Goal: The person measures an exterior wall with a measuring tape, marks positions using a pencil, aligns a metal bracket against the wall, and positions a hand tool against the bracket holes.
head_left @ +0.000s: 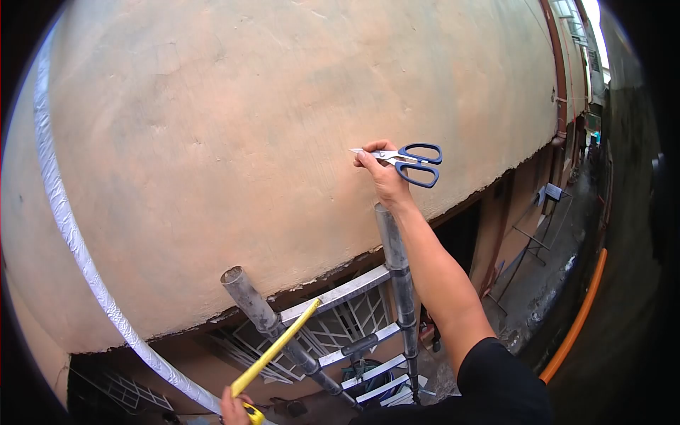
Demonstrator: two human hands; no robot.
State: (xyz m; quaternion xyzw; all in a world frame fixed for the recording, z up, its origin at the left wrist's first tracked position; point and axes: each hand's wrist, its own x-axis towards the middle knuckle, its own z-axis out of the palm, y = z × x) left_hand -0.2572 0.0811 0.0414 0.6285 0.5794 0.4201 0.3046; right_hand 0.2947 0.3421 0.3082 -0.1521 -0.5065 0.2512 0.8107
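My right hand (pixel 382 170) is raised against the plastered wall (pixel 269 127), its fingers closed round the blades of a pair of scissors (pixel 388 156). The scissors' dark blue handles stick out to the right and their tip points left. At the bottom edge my left hand (pixel 234 407) is partly in view, closed on a yellow tape measure (pixel 253 414). A length of yellow tape (pixel 276 347) runs from it up and to the right, its end over the ladder's top rung (pixel 340 292).
The ladder's grey tubular rails (pixel 249 296) stand at the wall's lower edge. A foil-wrapped pipe (pixel 78 248) curves down the left. A brown drainpipe (pixel 559 71) and an orange pipe (pixel 577 319) are on the right. Below lies an alley (pixel 545 283) with a metal stand.
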